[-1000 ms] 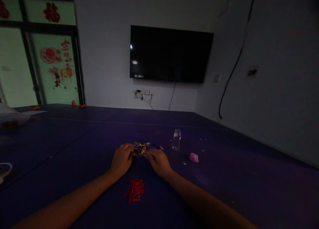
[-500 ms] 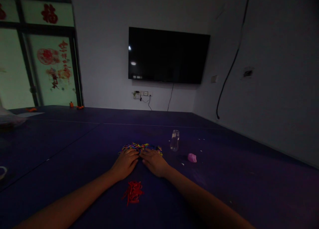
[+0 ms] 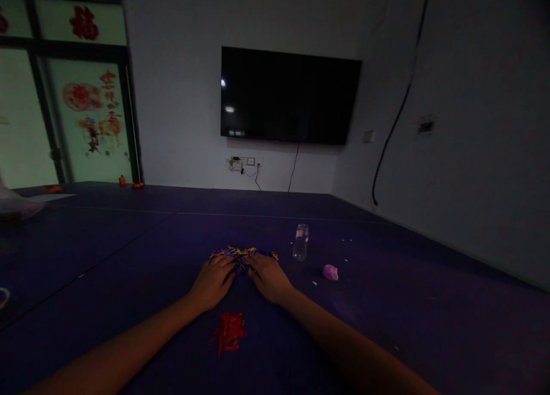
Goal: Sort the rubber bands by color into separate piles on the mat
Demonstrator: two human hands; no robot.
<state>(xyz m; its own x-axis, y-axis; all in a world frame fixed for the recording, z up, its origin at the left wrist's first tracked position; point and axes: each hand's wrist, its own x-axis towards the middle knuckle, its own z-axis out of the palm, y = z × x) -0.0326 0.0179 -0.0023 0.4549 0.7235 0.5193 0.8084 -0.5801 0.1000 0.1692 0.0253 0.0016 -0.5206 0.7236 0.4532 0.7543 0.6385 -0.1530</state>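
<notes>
A low pile of small multicoloured bands [image 3: 241,252], which look like rubber hair ties, lies spread on the dark blue surface. My left hand [image 3: 215,281] rests flat on the near left side of the pile, fingers stretched forward. On the near right side lies my right hand [image 3: 267,277], also flat, its fingers over some of the bands. A narrow gap between the hands shows bands in it. Closer to me, between my forearms, sits a separate heap of red bands [image 3: 230,332], touched by neither hand. The bands under my fingers are hidden.
Right of the pile stands a clear bottle [image 3: 300,244], with a pink lump [image 3: 330,272] beyond it to the right. White scraps [image 3: 314,283] dot the surface. A plastic bag [image 3: 19,206] lies far left, near small orange objects [image 3: 136,185]. A wall-mounted television [image 3: 290,97] hangs ahead.
My hands have moved slightly apart, the left one a little leftward and the right one a little rightward. More bands show between them. The red heap has stayed put.
</notes>
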